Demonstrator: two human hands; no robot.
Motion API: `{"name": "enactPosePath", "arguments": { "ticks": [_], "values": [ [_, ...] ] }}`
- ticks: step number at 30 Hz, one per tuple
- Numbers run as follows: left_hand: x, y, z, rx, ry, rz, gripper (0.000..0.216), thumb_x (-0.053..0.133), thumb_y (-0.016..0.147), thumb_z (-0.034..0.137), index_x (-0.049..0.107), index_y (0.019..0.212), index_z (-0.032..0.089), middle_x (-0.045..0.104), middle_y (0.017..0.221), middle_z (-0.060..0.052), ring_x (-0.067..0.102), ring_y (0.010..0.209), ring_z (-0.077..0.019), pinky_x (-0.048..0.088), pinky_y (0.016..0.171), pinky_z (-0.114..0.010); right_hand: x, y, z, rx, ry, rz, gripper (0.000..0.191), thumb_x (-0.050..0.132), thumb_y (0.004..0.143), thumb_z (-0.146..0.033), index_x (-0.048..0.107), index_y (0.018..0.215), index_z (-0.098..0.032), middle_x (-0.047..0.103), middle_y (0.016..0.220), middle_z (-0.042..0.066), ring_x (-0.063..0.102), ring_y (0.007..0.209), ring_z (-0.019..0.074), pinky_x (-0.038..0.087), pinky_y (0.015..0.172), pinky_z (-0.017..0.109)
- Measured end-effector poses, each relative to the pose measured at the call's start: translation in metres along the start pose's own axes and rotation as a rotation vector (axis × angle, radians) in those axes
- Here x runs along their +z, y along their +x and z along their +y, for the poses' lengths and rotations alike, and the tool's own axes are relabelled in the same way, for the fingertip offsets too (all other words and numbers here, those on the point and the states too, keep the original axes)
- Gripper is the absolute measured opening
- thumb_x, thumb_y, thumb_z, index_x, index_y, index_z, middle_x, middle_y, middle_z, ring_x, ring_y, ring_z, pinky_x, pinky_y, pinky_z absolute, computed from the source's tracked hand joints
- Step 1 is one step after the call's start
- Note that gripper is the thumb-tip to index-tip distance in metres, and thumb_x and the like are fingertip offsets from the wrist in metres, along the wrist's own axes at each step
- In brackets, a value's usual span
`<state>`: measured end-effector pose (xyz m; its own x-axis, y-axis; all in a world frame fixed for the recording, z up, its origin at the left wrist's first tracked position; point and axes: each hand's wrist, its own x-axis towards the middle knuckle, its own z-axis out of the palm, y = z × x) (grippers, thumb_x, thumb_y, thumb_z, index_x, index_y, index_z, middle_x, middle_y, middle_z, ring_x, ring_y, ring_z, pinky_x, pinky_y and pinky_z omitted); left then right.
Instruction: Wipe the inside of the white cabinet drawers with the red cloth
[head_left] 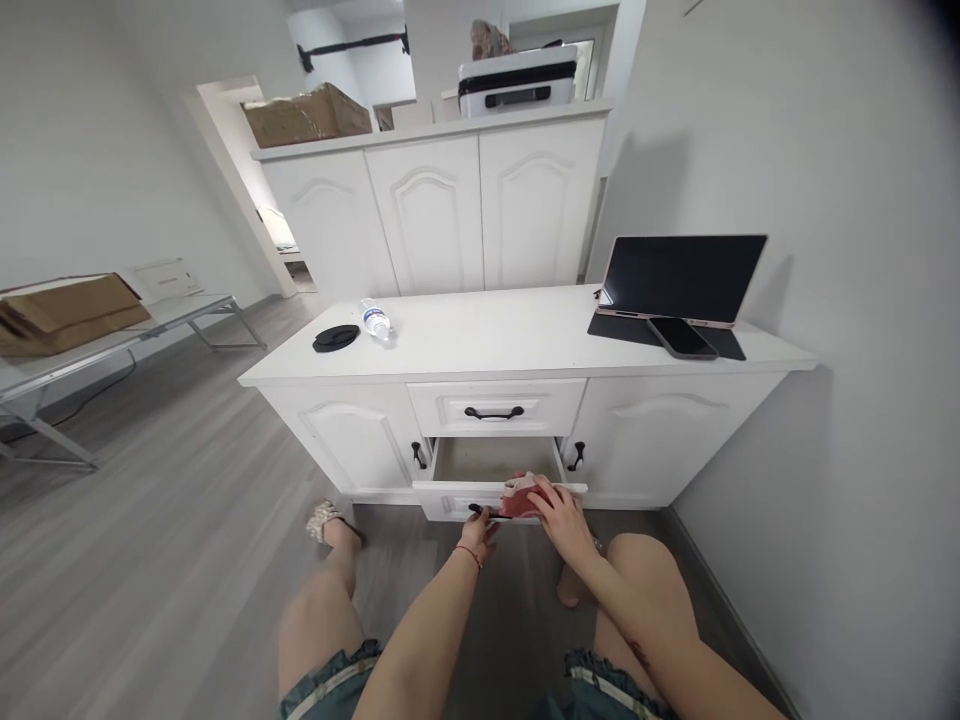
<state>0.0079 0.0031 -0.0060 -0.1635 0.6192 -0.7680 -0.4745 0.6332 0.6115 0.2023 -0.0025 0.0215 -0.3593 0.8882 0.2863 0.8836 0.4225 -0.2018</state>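
Observation:
A lower drawer [480, 489] of the white cabinet is pulled out, and its pale inside shows. At its front, my left hand [480, 535], with a red cord round the wrist, has its fingers closed around the black drawer handle [475, 509]. My right hand [561, 518] presses a crumpled red and whitish cloth [519, 497] against the top and face of the drawer front, fingers bent over it. The cloth covers the right part of the handle. Above, the upper drawer [450, 410] is closed.
On the countertop [480, 335] lie a flat black object [336, 338] and a plastic bottle [376, 320] at left. An open laptop [679, 278] and a phone [682, 338] rest on a dark mat at right. Cabinet doors flank the drawers. My legs are on either side.

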Motion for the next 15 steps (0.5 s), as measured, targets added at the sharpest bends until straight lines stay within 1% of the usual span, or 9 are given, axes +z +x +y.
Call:
{"name": "enactPosePath", "arguments": {
  "ticks": [5, 8, 10, 12, 13, 14, 15],
  "values": [
    [-0.002, 0.000, -0.003, -0.013, -0.026, -0.031, 0.009, 0.055, 0.093, 0.030, 0.052, 0.087, 0.024, 0.065, 0.119, -0.004, 0.062, 0.115, -0.0194, 0.035, 0.106, -0.047, 0.004, 0.002, -0.004, -0.018, -0.081, 0.000, 0.043, 0.050, 0.091, -0.012, 0.068, 0.125, -0.030, 0.054, 0.149, 0.007, 0.050, 0.116, 0.0318, 0.047, 0.093, 0.047],
    [0.000, -0.005, -0.007, -0.003, -0.043, -0.053, 0.008, 0.052, 0.096, 0.029, 0.054, 0.090, 0.023, 0.066, 0.120, -0.005, 0.063, 0.113, -0.0182, 0.040, 0.103, -0.043, 0.003, 0.008, -0.017, -0.033, -0.137, -0.005, 0.038, 0.052, 0.091, -0.015, 0.070, 0.119, -0.033, 0.058, 0.142, 0.008, 0.052, 0.110, 0.0300, 0.045, 0.088, 0.044],
    [-0.002, -0.012, -0.006, 0.010, -0.048, -0.076, 0.008, 0.054, 0.095, 0.028, 0.059, 0.097, 0.022, 0.066, 0.121, -0.006, 0.063, 0.111, -0.0187, 0.045, 0.099, -0.041, 0.001, 0.016, -0.029, -0.068, -0.153, -0.021, 0.034, 0.054, 0.091, -0.017, 0.071, 0.115, -0.035, 0.060, 0.138, 0.007, 0.053, 0.108, 0.0291, 0.043, 0.086, 0.042],
    [-0.014, -0.021, 0.005, 0.026, -0.045, -0.112, 0.021, 0.059, 0.094, 0.032, 0.062, 0.111, 0.020, 0.065, 0.124, -0.008, 0.064, 0.109, -0.0210, 0.051, 0.095, -0.042, 0.001, 0.025, -0.044, -0.120, -0.167, -0.043, 0.032, 0.056, 0.092, -0.018, 0.071, 0.116, -0.035, 0.060, 0.138, 0.008, 0.053, 0.108, 0.0291, 0.042, 0.087, 0.043],
    [-0.025, -0.025, 0.015, 0.035, -0.042, -0.134, 0.031, 0.062, 0.093, 0.037, 0.062, 0.118, 0.018, 0.065, 0.126, -0.009, 0.064, 0.108, -0.0229, 0.054, 0.092, -0.045, 0.001, 0.031, -0.052, -0.147, -0.172, -0.056, 0.032, 0.056, 0.093, -0.019, 0.070, 0.117, -0.034, 0.060, 0.139, 0.009, 0.053, 0.108, 0.0293, 0.042, 0.087, 0.043],
    [-0.040, -0.029, 0.029, 0.043, -0.038, -0.156, 0.037, 0.063, 0.092, 0.040, 0.062, 0.123, 0.020, 0.064, 0.128, -0.010, 0.064, 0.108, -0.0236, 0.056, 0.091, -0.046, 0.003, 0.036, -0.061, -0.170, -0.173, -0.069, 0.031, 0.056, 0.093, -0.020, 0.070, 0.118, -0.034, 0.059, 0.140, 0.009, 0.053, 0.108, 0.0296, 0.042, 0.088, 0.043],
    [-0.058, -0.033, 0.047, 0.058, -0.037, -0.174, 0.038, 0.063, 0.092, 0.040, 0.062, 0.125, 0.020, 0.063, 0.129, -0.010, 0.064, 0.109, -0.0236, 0.057, 0.091, -0.046, 0.005, 0.042, -0.070, -0.186, -0.169, -0.082, 0.030, 0.056, 0.094, -0.021, 0.069, 0.118, -0.033, 0.058, 0.141, 0.009, 0.053, 0.108, 0.0299, 0.041, 0.088, 0.044]
  ]
}}
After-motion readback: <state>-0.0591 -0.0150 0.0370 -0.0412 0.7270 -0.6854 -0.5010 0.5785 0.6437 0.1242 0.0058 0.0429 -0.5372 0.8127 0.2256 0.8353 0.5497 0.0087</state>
